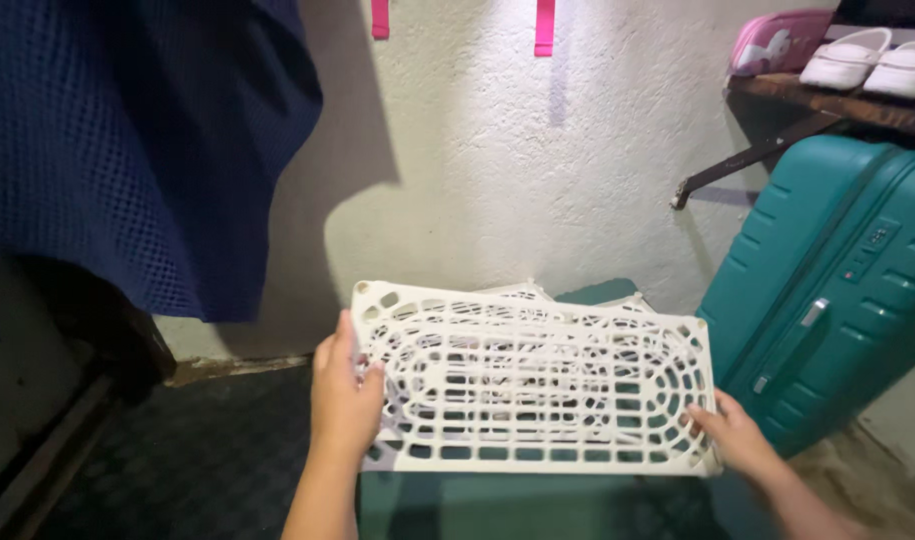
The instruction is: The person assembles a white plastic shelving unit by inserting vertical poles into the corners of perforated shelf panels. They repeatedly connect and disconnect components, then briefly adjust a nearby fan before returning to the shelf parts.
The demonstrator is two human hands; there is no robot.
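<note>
Right now we have both hands on a white plastic lattice panel [533, 385], one at each short end. Our left hand [343, 395] has its grip clamped on the left edge, thumb lying over the top face and fingers wrapped behind and hidden from us. Our right hand [735, 432] grips the lower right corner more lightly, fingertips curled onto the rim (how far the fingers close underneath we cannot tell). Between the two grips the panel lies nearly flat, tilted slightly toward us, held in the air. It is a rectangular grid with rounded corners and an oval pattern of slots, cream-white. More white lattice pieces [525, 292] peek out just beyond its far edge. Right of the right-hand grip stands a teal hard-shell suitcase [837, 290], under a wooden shelf [837, 100] carrying white slippers [872, 60]. Above the left-hand grip hangs a dark blue mesh cloth [127, 140].
</note>
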